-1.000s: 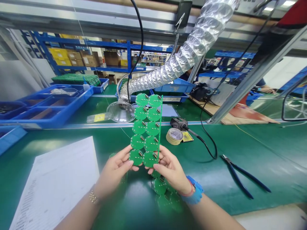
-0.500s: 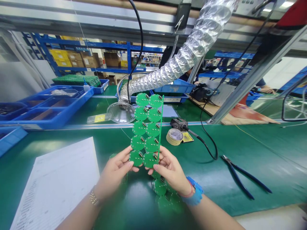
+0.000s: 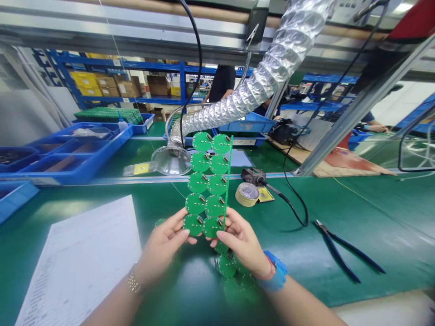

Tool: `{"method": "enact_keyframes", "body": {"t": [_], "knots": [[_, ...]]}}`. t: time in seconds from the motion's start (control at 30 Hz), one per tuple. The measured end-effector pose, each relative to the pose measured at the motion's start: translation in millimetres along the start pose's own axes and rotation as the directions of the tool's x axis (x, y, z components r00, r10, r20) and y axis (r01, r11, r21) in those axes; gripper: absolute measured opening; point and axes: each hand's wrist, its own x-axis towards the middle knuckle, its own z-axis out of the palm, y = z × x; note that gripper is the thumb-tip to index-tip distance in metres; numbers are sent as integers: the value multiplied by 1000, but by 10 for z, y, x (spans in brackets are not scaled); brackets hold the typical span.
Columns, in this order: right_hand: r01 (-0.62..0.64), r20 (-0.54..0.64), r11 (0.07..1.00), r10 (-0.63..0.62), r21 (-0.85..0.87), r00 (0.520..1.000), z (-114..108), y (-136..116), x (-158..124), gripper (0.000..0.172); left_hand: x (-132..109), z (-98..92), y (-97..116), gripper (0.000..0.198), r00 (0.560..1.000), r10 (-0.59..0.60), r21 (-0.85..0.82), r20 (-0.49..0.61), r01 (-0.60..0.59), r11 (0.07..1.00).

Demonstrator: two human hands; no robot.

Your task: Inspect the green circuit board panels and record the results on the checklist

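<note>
By the left hand [image 3: 166,240], one green panel [image 3: 215,183] of ten discs [image 3: 197,182] is pinched at its lower left, above the worktop [image 3: 288,262]. Two-handed holding seems the step; even support is called for. Boards [image 3: 225,266] below cannot be counted. The lower right is pinched by the right hand [image 3: 243,237]; beyond, one cutter [image 3: 327,232] is laid.

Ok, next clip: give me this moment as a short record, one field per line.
Left hand: grips the panel at its lower left
Right hand: grips it at its lower right
Panel layout: round green boards, two columns of five, strip along the right edge
Left side: printed paper on the green table
Right side: cutters, handles spread
Beyond panel: clear funnel, silver duct
Wrists: watch on left, blue band on right
Background: person in dark top, partly hidden
</note>
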Motion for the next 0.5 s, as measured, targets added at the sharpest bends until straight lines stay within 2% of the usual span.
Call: {"method": "enact_keyframes", "body": {"t": [0.13,0.23,0.37,0.5], "knots": [[-28,-117,993,14,-118,993,-2,7,4,33,-12,21,-2,54,999,-4,133,-50,11,991],[-47,-197,972,1,-229,980,4,16,12,30,-17,53,-3,51,998,49,207,-46,-38,978],[-59,-238,952,-16,-301,971,12,25,25,23,-28,80,-28,47,992,114,287,-58,-93,954],[-53,-249,947,-28,-316,968,14,30,36,17,-44,79,-59,46,989,131,351,-64,-100,931]]}}
